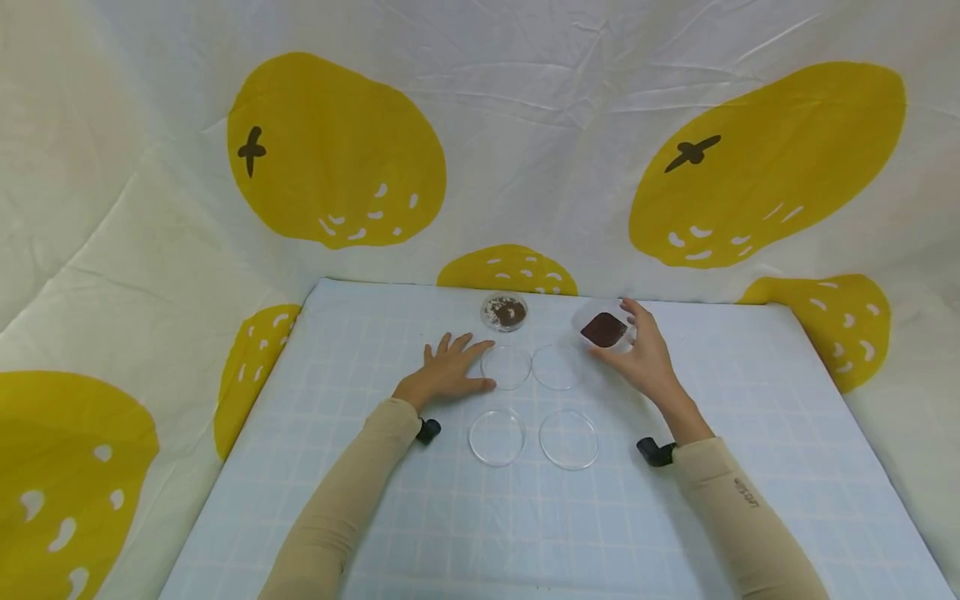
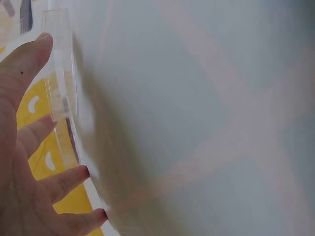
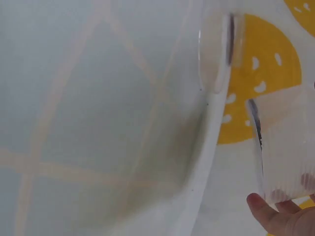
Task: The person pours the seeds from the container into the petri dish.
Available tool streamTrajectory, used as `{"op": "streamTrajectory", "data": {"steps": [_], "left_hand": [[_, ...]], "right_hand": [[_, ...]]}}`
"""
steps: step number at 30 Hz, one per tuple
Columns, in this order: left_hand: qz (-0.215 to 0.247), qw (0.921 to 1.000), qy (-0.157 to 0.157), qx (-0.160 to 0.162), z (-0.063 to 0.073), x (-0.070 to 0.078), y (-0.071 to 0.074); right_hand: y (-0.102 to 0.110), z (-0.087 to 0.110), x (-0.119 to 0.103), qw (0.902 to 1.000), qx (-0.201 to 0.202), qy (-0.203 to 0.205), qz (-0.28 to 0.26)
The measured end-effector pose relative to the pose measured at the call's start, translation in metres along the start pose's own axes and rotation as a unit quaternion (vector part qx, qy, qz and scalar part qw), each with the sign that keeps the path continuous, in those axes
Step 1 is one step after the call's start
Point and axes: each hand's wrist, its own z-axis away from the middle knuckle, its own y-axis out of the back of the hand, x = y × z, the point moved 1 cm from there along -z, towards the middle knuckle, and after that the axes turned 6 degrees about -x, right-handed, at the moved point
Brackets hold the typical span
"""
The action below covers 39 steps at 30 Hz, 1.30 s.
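My right hand (image 1: 642,354) grips a clear ridged plastic cup (image 3: 288,142) between thumb and fingers, raised off the table. Dark brown powder-like material (image 1: 603,330) lies in the bottom of the cup. My left hand (image 1: 447,372) is spread low over the table, its thumb and one fingertip touching the rim of a clear round dish (image 1: 507,388). A second clear dish (image 1: 557,389) adjoins that one on the right. At the back stands a small round dish (image 1: 486,322) with brown and white material in it.
Nearer the front lie two more clear round dishes, one on the left (image 1: 497,464) and one on the right (image 1: 568,467). A pale blue checked cloth (image 1: 450,533) covers the table. Behind it hangs a white curtain (image 1: 525,167) with yellow fruit prints.
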Motion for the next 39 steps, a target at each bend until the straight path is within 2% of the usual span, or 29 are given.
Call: {"op": "streamTrajectory", "data": {"steps": [8, 13, 17, 29, 39], "left_hand": [[0.008, 1.0, -0.001, 0.001, -0.001, -0.001, 0.0], [0.007, 1.0, 0.0, -0.003, -0.002, -0.002, -0.001], [0.006, 1.0, 0.001, -0.004, -0.003, -0.003, -0.002], [0.005, 1.0, 0.002, -0.001, -0.001, 0.0, 0.001], [0.006, 1.0, 0.005, 0.0, 0.001, 0.001, 0.001]], "right_hand": [[-0.013, -0.005, -0.015, 0.9967, -0.047, 0.042, 0.051], [-0.02, -0.007, -0.017, 0.9918, -0.059, 0.084, 0.077], [-0.025, -0.008, -0.019, 0.9852, -0.071, 0.107, 0.114], [-0.037, -0.008, -0.035, 0.9659, -0.101, 0.113, 0.21], [-0.048, -0.008, -0.041, 0.9448, -0.101, 0.163, 0.266]]}}
